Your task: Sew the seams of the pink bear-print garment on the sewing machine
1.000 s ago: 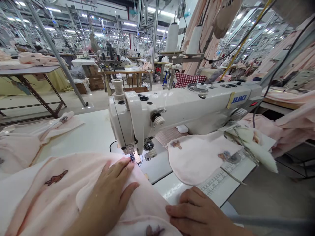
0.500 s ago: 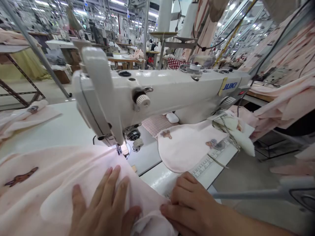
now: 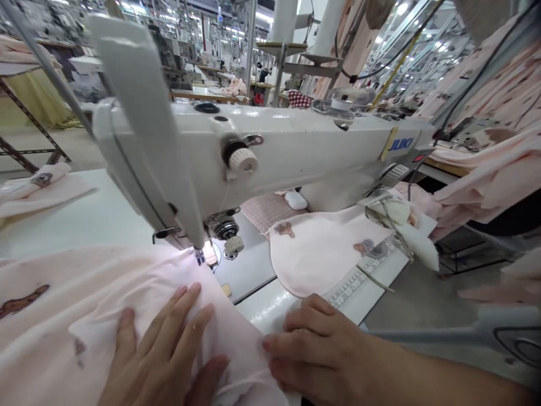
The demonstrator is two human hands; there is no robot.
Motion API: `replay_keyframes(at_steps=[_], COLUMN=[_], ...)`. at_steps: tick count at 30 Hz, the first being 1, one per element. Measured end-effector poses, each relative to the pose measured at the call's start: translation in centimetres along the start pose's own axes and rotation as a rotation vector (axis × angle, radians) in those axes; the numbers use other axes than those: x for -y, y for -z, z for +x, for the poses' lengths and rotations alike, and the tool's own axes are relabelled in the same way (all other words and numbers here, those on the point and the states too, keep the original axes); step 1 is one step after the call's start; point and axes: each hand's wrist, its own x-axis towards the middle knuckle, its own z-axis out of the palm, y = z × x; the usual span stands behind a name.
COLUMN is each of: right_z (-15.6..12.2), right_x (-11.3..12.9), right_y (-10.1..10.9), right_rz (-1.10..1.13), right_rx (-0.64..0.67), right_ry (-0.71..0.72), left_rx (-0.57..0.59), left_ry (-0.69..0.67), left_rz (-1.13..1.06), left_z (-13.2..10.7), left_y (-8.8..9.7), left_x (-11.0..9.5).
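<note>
Pale pink fabric [image 3: 38, 344] with printed brown figures lies over the machine bed, its far edge under the presser foot [image 3: 199, 256] of a white sewing machine [image 3: 279, 146]. My left hand [image 3: 164, 349] rests flat on this fabric just in front of the foot, fingers spread. To its right, my right hand [image 3: 313, 349] has its fingers curled and pressed together at the fabric's right edge, pinching it; part of the grip is hidden. Beyond that hand lies a rounded cut piece [image 3: 316, 254] of the same printed cloth.
A printed ruler scale [image 3: 350, 287] runs along the table edge. Behind the cut piece sit a small white case [image 3: 296, 200] and checked cloth [image 3: 270, 213]. Scraps and cords [image 3: 401, 225] lie at the right end. Folded pink cloth [image 3: 42, 192] is at the left.
Both hands and the pink fabric have shifted slightly left in view. Wrinkles now show ahead of my left hand, and a small print has appeared beside it. The machine head looks nearer.
</note>
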Motion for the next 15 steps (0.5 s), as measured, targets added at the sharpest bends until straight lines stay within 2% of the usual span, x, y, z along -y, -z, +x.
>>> replay_keyframes(at_steps=[4, 10, 13, 15], right_z=[2.1, 7.0, 9.0, 10.0], right_x=[-0.7, -2.3, -3.4, -4.0], right_y=[-0.7, -2.1, -2.5, -2.9], right_rz=[-0.039, -0.114, -0.082, -0.059], right_rx=[0.005, -0.007, -0.02, -0.038], right_ry=[0.114, 0.177, 0.141, 0.07], left_rx=[0.07, 0.201, 0.222, 0.193], left_ry=[-0.088, -0.109, -0.082, -0.047], left_rz=[-0.026, -0.113, -0.127, -0.153], left_z=[1.7, 5.9, 7.7, 8.7], left_y=[0.9, 1.5, 1.2, 1.0], left_x=[3.9, 9.7, 11.5, 12.5])
